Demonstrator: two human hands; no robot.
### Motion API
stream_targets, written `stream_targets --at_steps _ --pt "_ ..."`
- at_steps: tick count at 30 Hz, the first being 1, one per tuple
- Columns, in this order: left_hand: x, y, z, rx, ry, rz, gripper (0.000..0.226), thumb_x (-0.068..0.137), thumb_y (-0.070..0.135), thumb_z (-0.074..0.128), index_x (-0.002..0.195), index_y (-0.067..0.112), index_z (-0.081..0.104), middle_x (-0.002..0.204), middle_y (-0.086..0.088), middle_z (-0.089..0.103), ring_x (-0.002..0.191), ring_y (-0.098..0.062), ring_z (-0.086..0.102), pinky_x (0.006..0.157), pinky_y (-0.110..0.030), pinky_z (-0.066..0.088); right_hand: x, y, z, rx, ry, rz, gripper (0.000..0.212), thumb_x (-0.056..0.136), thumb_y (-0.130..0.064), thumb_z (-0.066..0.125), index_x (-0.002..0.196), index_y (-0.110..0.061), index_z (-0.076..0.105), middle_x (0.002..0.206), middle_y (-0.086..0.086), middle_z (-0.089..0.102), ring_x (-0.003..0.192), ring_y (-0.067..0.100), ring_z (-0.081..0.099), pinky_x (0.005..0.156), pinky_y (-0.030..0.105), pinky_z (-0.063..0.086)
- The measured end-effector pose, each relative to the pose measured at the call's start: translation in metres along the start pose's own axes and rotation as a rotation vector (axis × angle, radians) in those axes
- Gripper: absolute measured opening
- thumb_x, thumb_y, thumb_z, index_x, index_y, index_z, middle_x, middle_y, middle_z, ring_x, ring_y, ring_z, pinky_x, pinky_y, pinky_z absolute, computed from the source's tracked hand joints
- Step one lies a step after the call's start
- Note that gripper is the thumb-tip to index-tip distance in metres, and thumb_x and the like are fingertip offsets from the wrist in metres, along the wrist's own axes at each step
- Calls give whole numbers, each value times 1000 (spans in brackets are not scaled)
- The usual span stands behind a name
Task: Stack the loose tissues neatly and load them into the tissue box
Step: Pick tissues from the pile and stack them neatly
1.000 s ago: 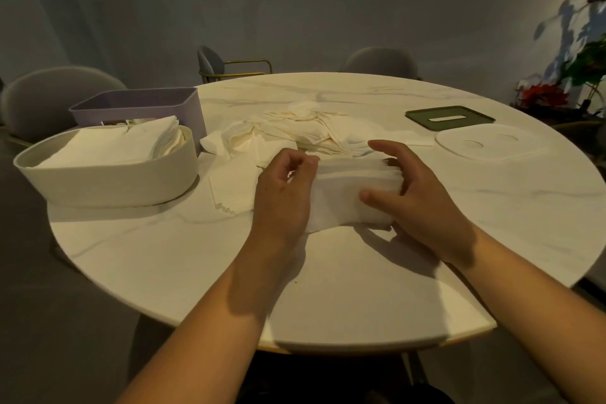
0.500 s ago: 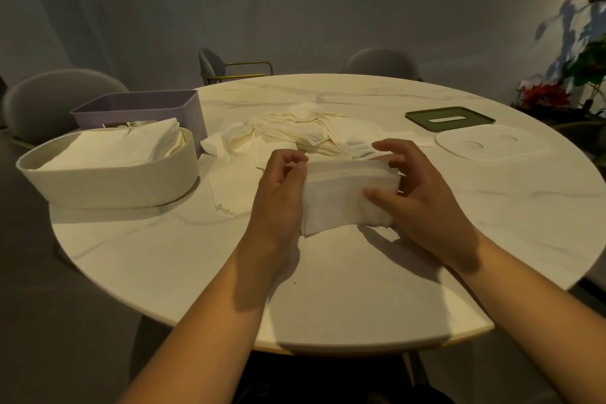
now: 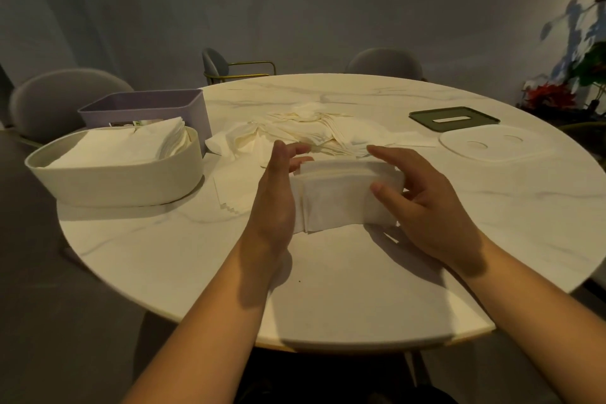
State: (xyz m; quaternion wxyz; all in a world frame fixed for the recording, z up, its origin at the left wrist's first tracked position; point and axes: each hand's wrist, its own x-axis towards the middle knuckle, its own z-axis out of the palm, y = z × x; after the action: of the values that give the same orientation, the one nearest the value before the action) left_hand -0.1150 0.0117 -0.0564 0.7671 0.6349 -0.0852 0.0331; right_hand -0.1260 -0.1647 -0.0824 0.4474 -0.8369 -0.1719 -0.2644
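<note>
A thick stack of white tissues point(image 3: 341, 198) lies on the round marble table point(image 3: 328, 289) in front of me. My left hand point(image 3: 275, 197) presses its flat palm and straight fingers against the stack's left end. My right hand point(image 3: 416, 197) holds the right end, thumb on the near face and fingers over the top. Behind the stack lies a loose pile of tissues point(image 3: 308, 131). At the left a white oval tissue box point(image 3: 118, 180) holds a stack of tissues point(image 3: 128, 144).
A purple box point(image 3: 147, 106) stands behind the white box. At the right lie a dark green lid with a slot point(image 3: 454, 119) and a white oval lid point(image 3: 495, 147). A single tissue point(image 3: 236, 193) lies left of my left hand. Grey chairs ring the table.
My left hand has uncurled from gripping the stack's left end to a flat palm pressed against it. The stack stands taller on its edge, and my right hand has shifted slightly.
</note>
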Motion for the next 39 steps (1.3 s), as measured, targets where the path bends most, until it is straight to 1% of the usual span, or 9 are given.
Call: stream_targets --at_steps 4,7,9,13,15,19,28,35,39 --pt "-2 -2 -1 27 -30 -1 49 76 66 26 96 37 60 106 7 64 98 -16 66 81 -41 57 -1 -1 0 -38 -9 -13 28 92 -13 57 116 -26 64 126 -6 56 115 5 49 92 18 44" --pt "-3 -4 -8 70 -62 16 14 93 42 50 104 35 56 111 4 61 105 -18 60 89 -38 52 -2 -4 -4 22 -54 32 37 87 -16 65 118 -34 55 121 -19 53 110 1 52 90 19 49" --pt "0 -9 -15 107 -98 29 39 79 18 66 109 36 50 110 3 56 103 -18 58 85 -35 52 -2 -6 -6 108 -93 128 59 82 -12 70 126 -38 41 117 -25 49 103 -3 55 78 17 54" --pt "0 -10 -20 113 -78 10 57 80 -18 45 118 24 43 106 -2 55 88 -14 59 60 -19 49 0 -6 -8 177 -107 248 64 80 -7 70 126 -38 37 106 -21 53 84 5 64 63 19 56" --pt "4 -12 -22 145 -1 10 48 81 -17 43 110 22 48 102 -2 57 84 -16 58 52 -17 45 1 -7 -8 185 -99 262 57 80 -5 69 120 -38 44 102 -19 56 79 9 65 61 24 58" --pt "7 -17 -23 213 66 28 31 82 -7 52 87 23 55 89 -1 59 81 -19 53 59 -25 43 0 -9 -8 213 -90 269 51 79 -3 67 109 -42 51 100 -15 60 77 14 65 60 31 59" --pt "6 -15 -24 208 135 68 16 86 6 64 74 18 62 72 3 63 72 -16 56 66 -36 48 2 -9 -8 253 -97 304 42 83 -8 67 117 -29 54 103 -13 57 84 17 62 63 34 60" --pt "-4 -6 -20 19 196 -59 7 81 8 72 79 15 71 85 -9 69 78 -28 60 62 -40 57 4 -11 -6 218 -97 306 48 76 -15 75 116 -33 57 107 -19 58 87 -10 57 65 8 49" --pt "-7 -2 -18 -4 196 -33 2 85 4 66 86 5 66 79 -11 65 69 -20 58 51 -32 54 7 -13 -3 253 -163 327 39 72 -11 78 106 -28 66 99 -13 68 84 -4 62 63 9 48"
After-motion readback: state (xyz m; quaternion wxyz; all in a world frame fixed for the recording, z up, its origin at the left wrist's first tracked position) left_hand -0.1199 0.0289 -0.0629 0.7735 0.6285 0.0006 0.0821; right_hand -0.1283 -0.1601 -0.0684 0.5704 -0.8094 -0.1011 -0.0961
